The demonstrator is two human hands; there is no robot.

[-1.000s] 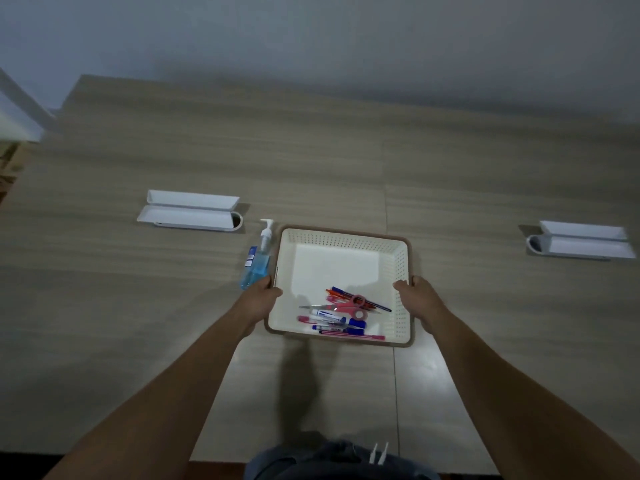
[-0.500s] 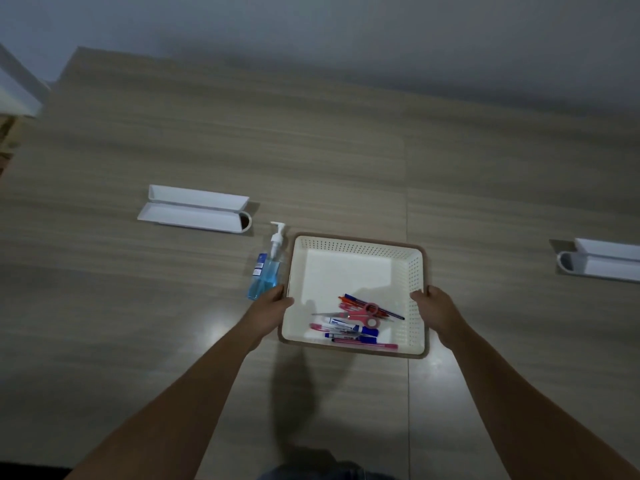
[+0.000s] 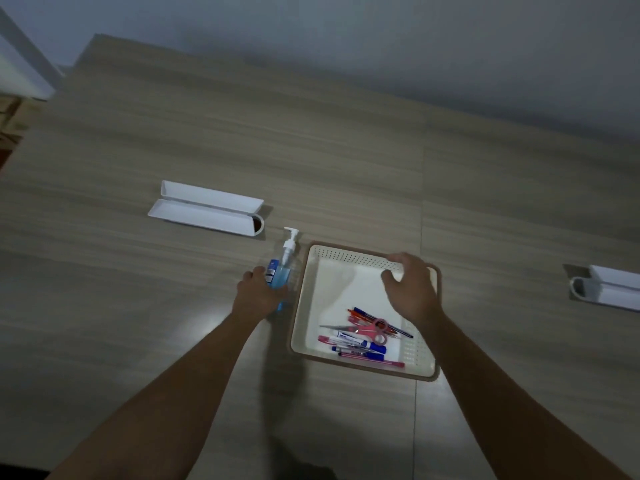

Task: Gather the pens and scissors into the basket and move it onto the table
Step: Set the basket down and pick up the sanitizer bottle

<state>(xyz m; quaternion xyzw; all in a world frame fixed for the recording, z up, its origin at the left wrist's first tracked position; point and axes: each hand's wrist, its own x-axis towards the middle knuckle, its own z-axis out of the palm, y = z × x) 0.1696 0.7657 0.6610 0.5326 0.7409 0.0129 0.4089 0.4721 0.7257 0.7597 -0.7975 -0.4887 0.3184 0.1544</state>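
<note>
Left hand [image 3: 258, 293] closing around the blue pump bottle [image 3: 282, 268] just beside the basket [image 3: 420, 362]; right hand [image 3: 410, 289] hovering open over its far corner, both having let go of the side rims. White perforated basket sitting on the counter [image 3: 173, 306], pens [image 3: 360, 349] and pink-handled scissors [image 3: 367, 329] bunched at its near edge. White cases [image 3: 207, 211] lying well apart.

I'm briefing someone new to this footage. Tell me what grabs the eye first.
The white basket sits near the centre of the wooden table, with pens and pink-handled scissors heaped in its near corner. The right hand hovers over its far right rim, while the left hand is at the blue pump bottle just left of it.
</note>
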